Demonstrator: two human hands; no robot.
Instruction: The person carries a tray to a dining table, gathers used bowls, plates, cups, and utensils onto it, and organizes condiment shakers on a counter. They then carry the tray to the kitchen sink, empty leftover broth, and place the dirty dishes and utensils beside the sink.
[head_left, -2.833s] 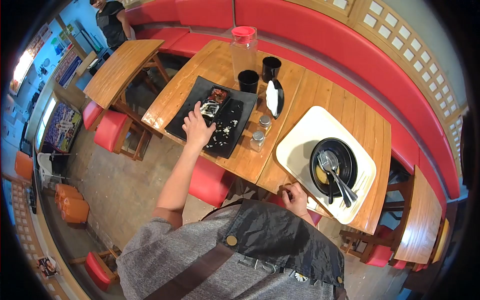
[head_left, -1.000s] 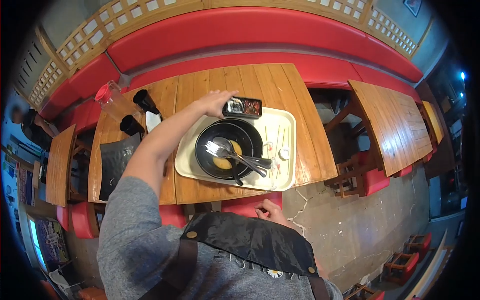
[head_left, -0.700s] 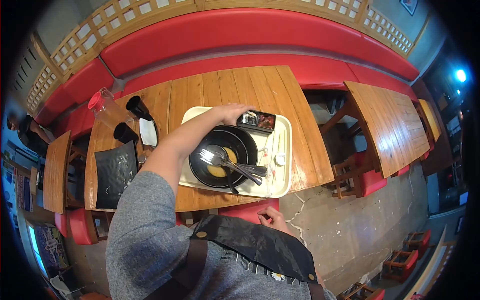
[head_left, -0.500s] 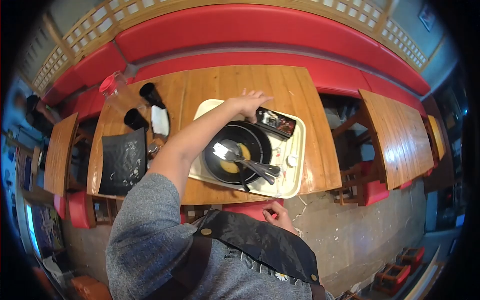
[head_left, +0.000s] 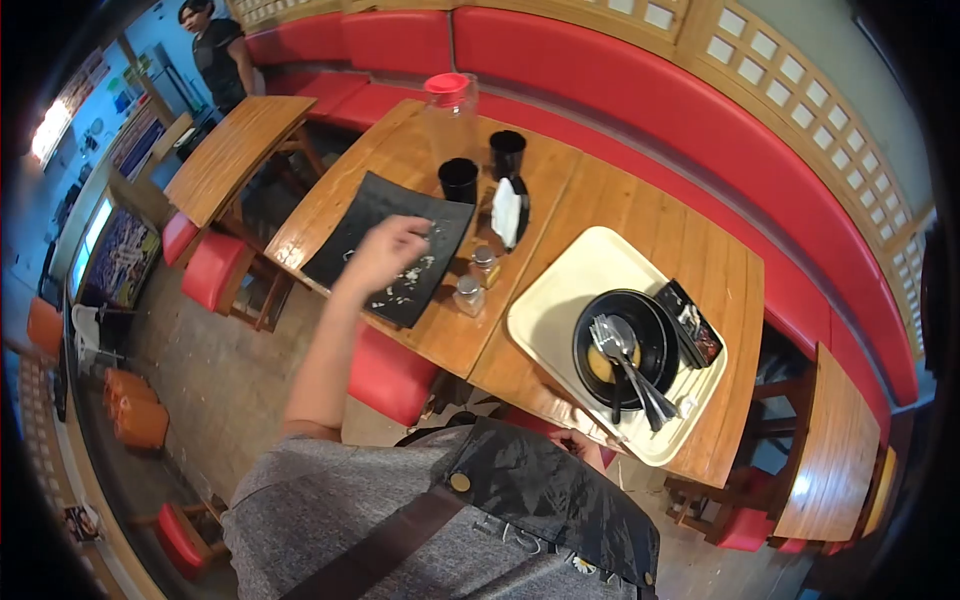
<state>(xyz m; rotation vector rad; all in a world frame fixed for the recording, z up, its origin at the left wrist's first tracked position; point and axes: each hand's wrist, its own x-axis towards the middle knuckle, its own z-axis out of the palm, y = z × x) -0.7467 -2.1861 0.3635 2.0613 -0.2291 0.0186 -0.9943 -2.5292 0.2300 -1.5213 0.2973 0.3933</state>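
My left hand point(head_left: 385, 257) is over the black square plate point(head_left: 425, 285), its fingers loosely bent and apart, with nothing visible in them. White food bits lie scattered on the plate. My right hand point(head_left: 580, 447) is low by the apron, partly hidden, its fingers curled; whatever they hold cannot be made out. On the cream tray point(head_left: 550, 300) stands a black bowl point(head_left: 655, 335) with forks, spoons point(head_left: 622, 340) and some yellow liquid. Beside the bowl, the small black sauce dish point(head_left: 690, 322) rests on the tray.
Behind the plate stand a red-lidded pitcher point(head_left: 452, 125) and two black cups point(head_left: 458, 180) point(head_left: 507, 152). A napkin holder point(head_left: 508, 212) and two shakers point(head_left: 468, 294) point(head_left: 485, 263) are between plate and tray. A person point(head_left: 220, 60) stands at the back left.
The sauce dish went from the plate to the tray and was let go. My left hand has come back from the tray to the plate. The view has swung back left.
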